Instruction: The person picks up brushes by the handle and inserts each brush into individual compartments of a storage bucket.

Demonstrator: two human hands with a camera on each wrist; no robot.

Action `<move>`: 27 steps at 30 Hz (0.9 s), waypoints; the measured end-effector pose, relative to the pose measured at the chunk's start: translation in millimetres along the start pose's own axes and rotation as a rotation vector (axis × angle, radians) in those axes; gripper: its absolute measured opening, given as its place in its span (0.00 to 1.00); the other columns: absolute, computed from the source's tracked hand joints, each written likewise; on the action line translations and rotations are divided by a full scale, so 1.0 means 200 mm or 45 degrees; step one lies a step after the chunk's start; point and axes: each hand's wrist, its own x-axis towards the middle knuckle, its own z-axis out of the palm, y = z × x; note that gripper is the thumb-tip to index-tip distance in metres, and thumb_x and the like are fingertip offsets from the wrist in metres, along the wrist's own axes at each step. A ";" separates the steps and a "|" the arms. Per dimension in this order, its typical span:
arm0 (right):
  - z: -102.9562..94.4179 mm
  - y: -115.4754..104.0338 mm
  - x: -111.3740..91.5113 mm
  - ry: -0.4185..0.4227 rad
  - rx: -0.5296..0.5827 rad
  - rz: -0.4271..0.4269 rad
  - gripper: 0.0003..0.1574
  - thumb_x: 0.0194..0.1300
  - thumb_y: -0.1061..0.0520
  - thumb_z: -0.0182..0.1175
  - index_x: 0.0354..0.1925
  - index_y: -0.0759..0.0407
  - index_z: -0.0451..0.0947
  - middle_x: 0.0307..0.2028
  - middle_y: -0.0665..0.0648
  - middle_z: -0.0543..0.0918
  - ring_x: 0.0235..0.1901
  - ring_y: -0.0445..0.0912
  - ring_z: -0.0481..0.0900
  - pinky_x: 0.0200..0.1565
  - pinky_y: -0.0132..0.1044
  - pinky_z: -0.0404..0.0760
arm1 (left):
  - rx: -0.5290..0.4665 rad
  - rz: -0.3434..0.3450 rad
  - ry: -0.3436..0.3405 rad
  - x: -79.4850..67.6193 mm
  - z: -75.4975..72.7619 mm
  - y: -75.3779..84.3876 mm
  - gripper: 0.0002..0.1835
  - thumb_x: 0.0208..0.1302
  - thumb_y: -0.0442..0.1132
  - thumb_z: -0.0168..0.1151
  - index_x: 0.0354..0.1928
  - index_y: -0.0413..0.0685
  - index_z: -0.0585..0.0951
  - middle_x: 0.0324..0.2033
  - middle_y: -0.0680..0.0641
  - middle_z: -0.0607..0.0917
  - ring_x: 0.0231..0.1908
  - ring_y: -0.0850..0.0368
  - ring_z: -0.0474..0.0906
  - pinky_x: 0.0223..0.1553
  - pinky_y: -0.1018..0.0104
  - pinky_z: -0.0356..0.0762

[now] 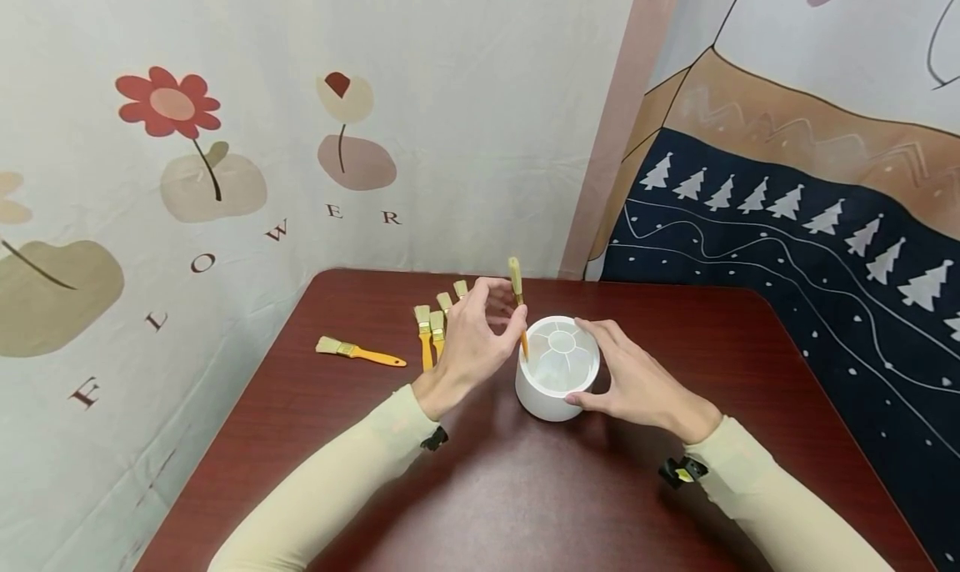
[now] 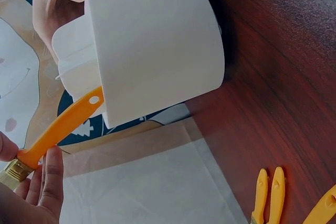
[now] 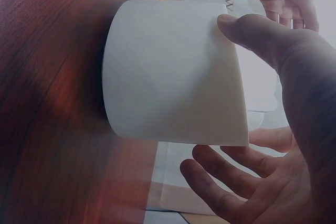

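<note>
A white round organizer (image 1: pixel 546 405) with inner dividers stands upright on the table. My left hand (image 1: pixel 472 338) pinches a paintbrush (image 1: pixel 517 281) near its metal band, bristles up. In the left wrist view its orange handle (image 2: pixel 68 121) slants down past the organizer's rim, the holed end at the opening. On the other side, my right hand (image 1: pixel 648 386) grips the organizer, thumb at the near rim and fingers at the far side. The right wrist view shows that thumb (image 3: pixel 247 27) pressed on the white wall (image 3: pixel 168 77).
Several more paintbrushes (image 1: pixel 425 338) with orange handles lie together left of the organizer, partly hidden by my left hand. A single paintbrush (image 1: pixel 375 356) lies farther left. The dark red table (image 1: pixel 555 505) meets printed cloths (image 1: pixel 480 138) at its back.
</note>
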 end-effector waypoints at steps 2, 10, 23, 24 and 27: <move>0.00 0.00 0.00 0.000 -0.004 -0.001 0.73 0.63 0.33 0.88 0.91 0.56 0.61 0.76 0.60 0.78 0.68 0.55 0.85 0.67 0.61 0.92 | 0.002 0.001 -0.002 0.00 0.00 0.00 0.18 0.77 0.35 0.75 0.62 0.38 0.82 0.48 0.38 0.93 0.45 0.49 0.95 0.49 0.65 0.96; -0.01 0.00 0.00 -0.011 -0.007 0.002 0.73 0.63 0.34 0.88 0.91 0.55 0.62 0.76 0.60 0.78 0.68 0.55 0.85 0.67 0.61 0.92 | -0.005 -0.021 -0.037 -0.02 0.02 -0.02 0.17 0.78 0.35 0.74 0.61 0.38 0.82 0.47 0.40 0.93 0.45 0.49 0.95 0.47 0.68 0.96; -0.01 -0.01 0.01 -0.010 -0.002 0.004 0.73 0.64 0.34 0.88 0.91 0.55 0.62 0.76 0.60 0.78 0.67 0.55 0.86 0.67 0.61 0.92 | 0.018 -0.046 -0.077 -0.05 0.04 -0.05 0.16 0.77 0.33 0.74 0.60 0.38 0.82 0.46 0.39 0.94 0.42 0.50 0.95 0.46 0.69 0.95; -0.01 -0.01 0.01 -0.010 -0.002 0.004 0.73 0.64 0.34 0.88 0.91 0.55 0.62 0.76 0.60 0.78 0.67 0.55 0.86 0.67 0.61 0.92 | 0.019 -0.049 -0.080 -0.05 0.04 -0.05 0.16 0.77 0.34 0.74 0.60 0.39 0.82 0.46 0.39 0.94 0.42 0.50 0.95 0.46 0.68 0.95; -0.01 -0.01 0.01 -0.009 -0.004 0.004 0.73 0.64 0.34 0.88 0.91 0.55 0.62 0.76 0.60 0.78 0.67 0.55 0.86 0.67 0.61 0.92 | 0.020 -0.058 -0.090 -0.06 0.04 -0.06 0.16 0.77 0.34 0.74 0.60 0.39 0.82 0.45 0.40 0.94 0.42 0.51 0.95 0.45 0.69 0.95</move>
